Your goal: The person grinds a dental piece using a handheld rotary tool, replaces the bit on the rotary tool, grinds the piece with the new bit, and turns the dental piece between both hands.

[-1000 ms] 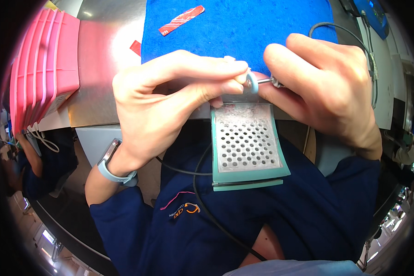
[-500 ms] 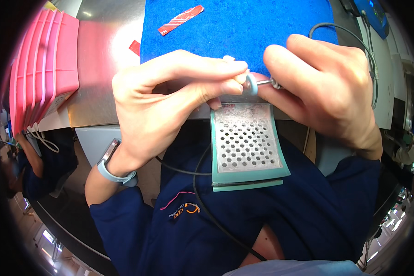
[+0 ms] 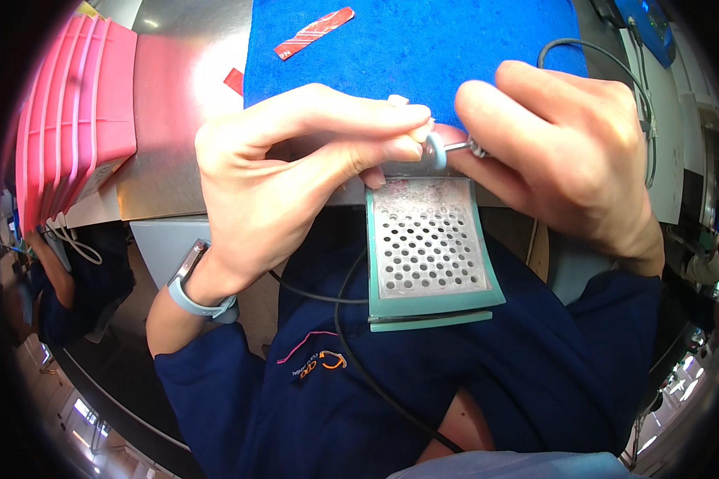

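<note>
Close together above the table's near edge, both my hands are closed. My left hand (image 3: 295, 160) pinches a small pale piece (image 3: 398, 100), mostly hidden by the fingers; its kind cannot be made out. My right hand (image 3: 563, 152) is wrapped round a rotary handpiece, of which only the metal nose (image 3: 477, 147) and thin shaft (image 3: 457, 147) show. At the shaft's end a light-blue wheel (image 3: 437, 151) stands right at my left fingertips. Just below the hands sits a perforated metal grille (image 3: 430, 249) in a green frame (image 3: 435, 306).
A blue towel (image 3: 423, 48) covers the table's middle, with a red strip (image 3: 314, 33) on it and a red scrap (image 3: 234, 81) beside it. A pink ribbed bin (image 3: 76, 112) stands at left. A black cable (image 3: 645, 96) loops at right near a blue device (image 3: 647, 28).
The light-blue wheel and the shaft have dipped very slightly at my left fingertips. My right hand has shifted a touch; both hands keep their grips.
</note>
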Available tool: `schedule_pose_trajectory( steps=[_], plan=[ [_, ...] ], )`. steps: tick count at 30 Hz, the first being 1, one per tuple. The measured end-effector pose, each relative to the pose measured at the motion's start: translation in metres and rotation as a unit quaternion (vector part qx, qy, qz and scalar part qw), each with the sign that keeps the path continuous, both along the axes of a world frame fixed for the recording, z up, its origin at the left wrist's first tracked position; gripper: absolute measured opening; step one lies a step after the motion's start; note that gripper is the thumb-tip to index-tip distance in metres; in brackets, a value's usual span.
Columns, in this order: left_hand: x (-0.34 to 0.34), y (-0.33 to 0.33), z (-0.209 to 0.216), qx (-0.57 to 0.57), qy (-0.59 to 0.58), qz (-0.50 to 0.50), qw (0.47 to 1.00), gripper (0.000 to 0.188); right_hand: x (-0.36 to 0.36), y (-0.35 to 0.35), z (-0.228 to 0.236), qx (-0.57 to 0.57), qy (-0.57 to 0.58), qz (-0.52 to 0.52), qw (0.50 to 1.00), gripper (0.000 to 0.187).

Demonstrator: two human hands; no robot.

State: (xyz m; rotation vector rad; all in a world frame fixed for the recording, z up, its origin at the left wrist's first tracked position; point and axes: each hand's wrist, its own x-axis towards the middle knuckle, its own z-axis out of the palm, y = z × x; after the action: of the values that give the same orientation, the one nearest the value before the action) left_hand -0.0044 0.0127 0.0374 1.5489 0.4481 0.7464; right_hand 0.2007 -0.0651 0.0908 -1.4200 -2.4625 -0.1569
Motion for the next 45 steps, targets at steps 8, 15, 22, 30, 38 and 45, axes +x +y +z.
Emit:
schedule_pose_trajectory(
  steps=[8, 15, 22, 30, 38, 45],
  plan=[
    [0.001, 0.000, -0.001, -0.016, -0.004, -0.001, 1.000, 0.016, 0.000, 0.000, 0.000, -0.008, -0.014, 0.004, 1.000, 0.032],
    [0.001, 0.000, 0.000, -0.012, -0.008, 0.000, 1.000, 0.016, 0.000, 0.002, -0.001, 0.011, 0.017, 0.004, 1.000, 0.031],
    [0.003, -0.002, 0.002, -0.014, 0.001, 0.003, 1.000, 0.015, 0.001, -0.001, 0.001, 0.002, 0.011, 0.003, 1.000, 0.028],
    [0.002, 0.002, 0.003, -0.018, -0.011, -0.004, 1.000, 0.018, 0.006, 0.007, 0.000, 0.033, 0.016, -0.018, 0.999, 0.029],
    [0.001, 0.001, 0.002, -0.035, -0.019, -0.003, 0.999, 0.020, 0.003, 0.006, 0.002, 0.037, 0.004, -0.022, 0.999, 0.031],
    [0.001, 0.002, 0.002, -0.038, -0.004, -0.006, 0.999, 0.020, 0.001, 0.006, 0.000, 0.037, 0.013, -0.016, 0.999, 0.031]
  ],
)
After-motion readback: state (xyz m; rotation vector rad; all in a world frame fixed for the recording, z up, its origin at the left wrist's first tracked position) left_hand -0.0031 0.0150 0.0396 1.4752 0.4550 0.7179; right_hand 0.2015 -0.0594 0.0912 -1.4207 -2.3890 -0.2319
